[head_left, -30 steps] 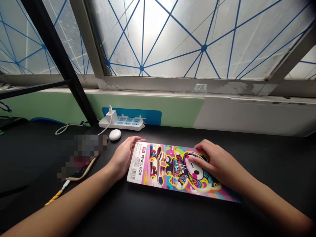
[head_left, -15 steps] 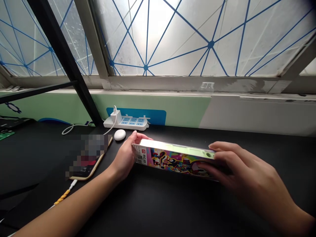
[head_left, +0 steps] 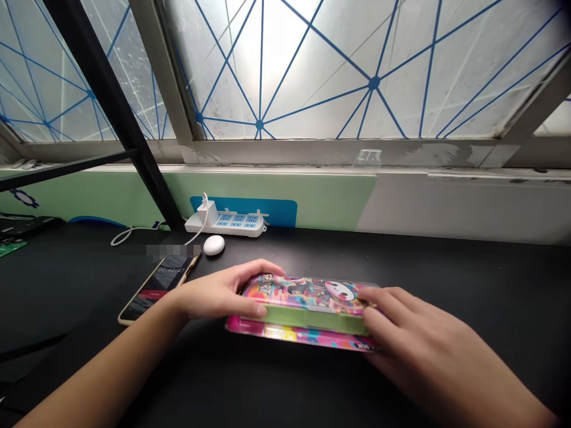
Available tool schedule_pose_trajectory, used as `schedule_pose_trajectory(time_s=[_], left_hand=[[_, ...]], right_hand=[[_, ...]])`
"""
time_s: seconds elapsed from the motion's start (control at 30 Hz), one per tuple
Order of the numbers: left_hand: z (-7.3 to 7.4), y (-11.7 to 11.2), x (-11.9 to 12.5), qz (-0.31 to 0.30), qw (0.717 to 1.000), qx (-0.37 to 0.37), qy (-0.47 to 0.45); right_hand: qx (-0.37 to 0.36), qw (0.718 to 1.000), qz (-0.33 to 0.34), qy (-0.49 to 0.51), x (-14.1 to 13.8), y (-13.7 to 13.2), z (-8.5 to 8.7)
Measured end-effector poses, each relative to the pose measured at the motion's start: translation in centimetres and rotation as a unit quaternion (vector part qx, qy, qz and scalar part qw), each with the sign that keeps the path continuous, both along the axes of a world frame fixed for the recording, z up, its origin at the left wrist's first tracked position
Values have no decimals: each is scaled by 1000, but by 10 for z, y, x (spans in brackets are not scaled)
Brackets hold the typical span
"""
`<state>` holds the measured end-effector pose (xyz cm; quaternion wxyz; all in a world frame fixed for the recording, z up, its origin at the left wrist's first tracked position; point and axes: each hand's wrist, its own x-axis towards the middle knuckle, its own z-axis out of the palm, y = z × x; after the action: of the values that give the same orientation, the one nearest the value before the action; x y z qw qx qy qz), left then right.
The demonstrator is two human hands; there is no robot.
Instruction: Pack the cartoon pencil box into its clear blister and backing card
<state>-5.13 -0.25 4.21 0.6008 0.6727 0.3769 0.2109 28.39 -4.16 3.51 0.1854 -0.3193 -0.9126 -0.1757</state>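
Note:
A colourful pencil box (head_left: 307, 295) with pink cartoon prints and a pale green side lies between my hands, over the black table. Its printed top faces up and the green side faces me. My left hand (head_left: 227, 291) grips its left end, thumb on the near green side and fingers over the far edge. At the other end my right hand (head_left: 414, 327) holds the box, with fingertips on the top and near side. The right thumb is mostly hidden below.
Left of the box lies a phone (head_left: 156, 288). Behind it sit a round white case (head_left: 214, 245) and a white power strip (head_left: 236, 224) with a plugged-in charger. A slanting black post (head_left: 134, 137) rises at the left, before the window.
The pencil box has turned from showing its barcoded, printed face toward me to lying with a printed face up. Both hands have lowered with it and still hold its ends.

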Motion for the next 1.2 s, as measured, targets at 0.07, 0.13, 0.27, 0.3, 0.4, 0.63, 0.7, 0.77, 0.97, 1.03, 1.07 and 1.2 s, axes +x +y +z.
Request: schedule_pose_trajectory(time_s=[0.07,0.13,0.27,0.3,0.4,0.63,0.7,0.77,0.97,1.03,1.07,1.2], left_hand=[[-3,0,1,-13,996,67,51],[-9,2,3,-15,984,140,105],[-18,3,7,-2,968,213,136],[-19,3,8,3,966,216,138],[-22,1,10,15,964,215,158],[-22,-2,16,5,944,282,172],[-23,-1,17,10,932,322,167],[-25,1,17,24,914,370,162],[-28,3,18,54,856,459,233],[-28,2,21,52,850,449,271],[-29,1,22,48,849,443,284],[-31,0,26,38,846,440,300]], right_hand=[[17,999,9,-46,-4,0,-8],[29,997,12,-71,-7,3,-17],[-2,999,7,-53,-6,11,-25],[-23,999,8,-43,-4,13,-25],[-106,994,19,-10,0,19,-21],[-268,961,-53,40,25,45,-18],[-299,950,-84,40,32,53,-19],[-308,945,-100,48,35,57,-19],[-262,959,-97,56,27,56,-21],[-278,955,-96,45,24,55,-22],[-284,953,-95,43,23,55,-23],[-291,951,-94,48,23,57,-24]])
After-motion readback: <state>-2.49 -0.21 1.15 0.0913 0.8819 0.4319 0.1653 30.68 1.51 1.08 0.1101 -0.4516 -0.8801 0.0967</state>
